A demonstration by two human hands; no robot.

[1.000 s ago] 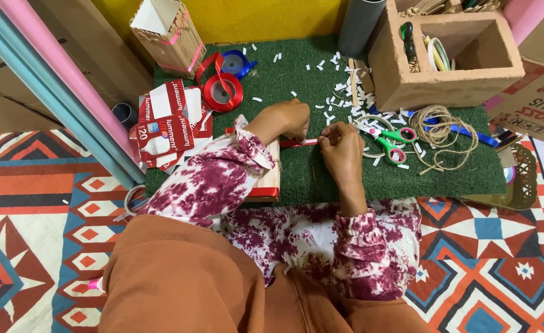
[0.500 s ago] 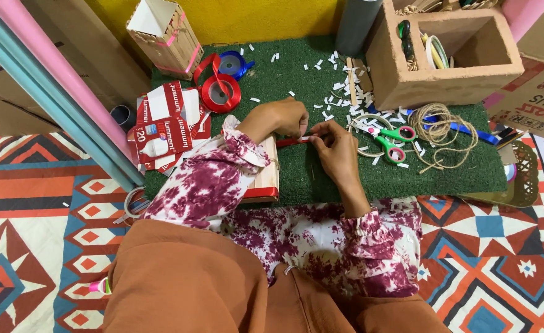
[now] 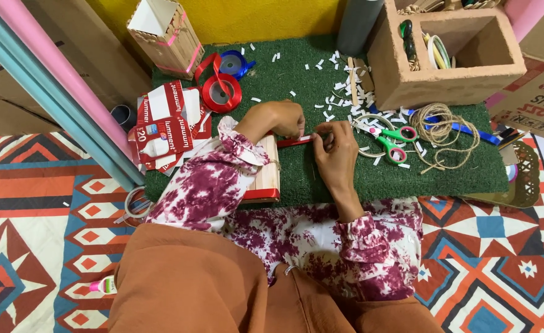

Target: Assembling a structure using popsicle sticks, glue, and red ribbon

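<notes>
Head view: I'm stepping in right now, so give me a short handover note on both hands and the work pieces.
Left hand and right hand both pinch a strip of red ribbon stretched between them over the green mat.
The stick panel lies under the left forearm, red ribbon along its near edge.
Red ribbon spool and scissors lie untouched on the mat.
The pinched strip is not yet laid flat.

Red ribbon (image 3: 295, 141) ends hidden under fingers (image 3: 321, 137); cardboard box (image 3: 540, 98) cut off

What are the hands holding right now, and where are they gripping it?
Both hands pinch a narrow red ribbon strip: the left hand near its middle, the right hand at its right end, above a popsicle-stick panel.
</notes>
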